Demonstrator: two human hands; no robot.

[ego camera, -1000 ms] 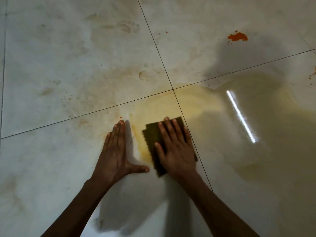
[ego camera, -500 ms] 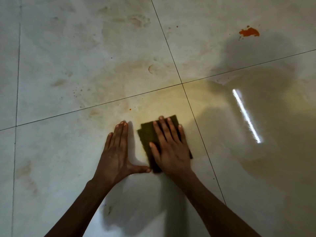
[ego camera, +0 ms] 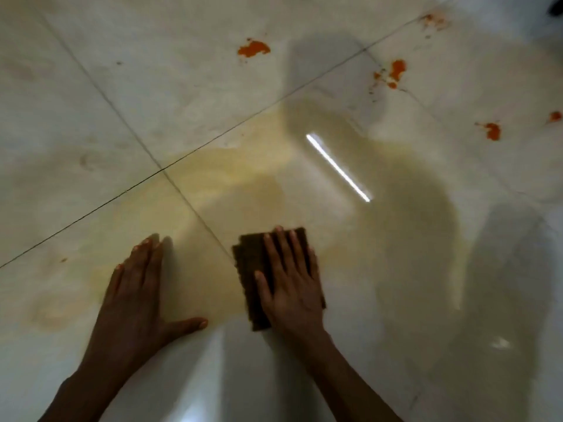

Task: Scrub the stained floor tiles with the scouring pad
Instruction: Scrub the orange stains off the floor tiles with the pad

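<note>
On wet tile, right hand (ego camera: 292, 287) flat atop scouring pad (ego camera: 248, 269).

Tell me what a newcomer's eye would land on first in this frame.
Probably the right hand pressing a dark pad flat on the floor at lower centre, with the left hand spread on the tile beside it. Next, the yellowish smear above them and the orange splats along the top.

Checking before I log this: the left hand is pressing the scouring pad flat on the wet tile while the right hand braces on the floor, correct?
Hands swapped. The head view shows the right hand flat on the scouring pad; the left hand braces on the floor tile.
</note>
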